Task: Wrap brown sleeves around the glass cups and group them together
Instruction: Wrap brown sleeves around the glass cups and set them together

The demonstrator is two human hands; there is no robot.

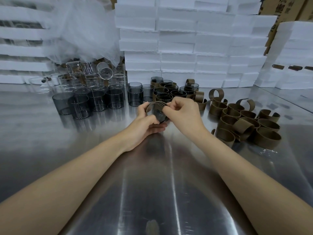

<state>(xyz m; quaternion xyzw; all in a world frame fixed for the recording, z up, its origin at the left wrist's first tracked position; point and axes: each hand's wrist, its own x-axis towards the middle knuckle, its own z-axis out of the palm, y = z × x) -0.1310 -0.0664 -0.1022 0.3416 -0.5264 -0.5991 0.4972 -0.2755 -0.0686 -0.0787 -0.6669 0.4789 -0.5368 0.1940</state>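
In the head view we note the left hand (145,120) curled round a dark glass cup (156,115) held above the middle of the steel table (152,184), while the right hand (183,112) pinches the brown sleeve (155,104) against its rim. The cup is tipped, mouth upward and away. The sleeved cups (165,93) stand just beyond, toward the far edge, nearest the right hand.

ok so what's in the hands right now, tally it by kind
smoky glass cup: 1
brown sleeve: 1
total: 2, held between the left hand and the right hand
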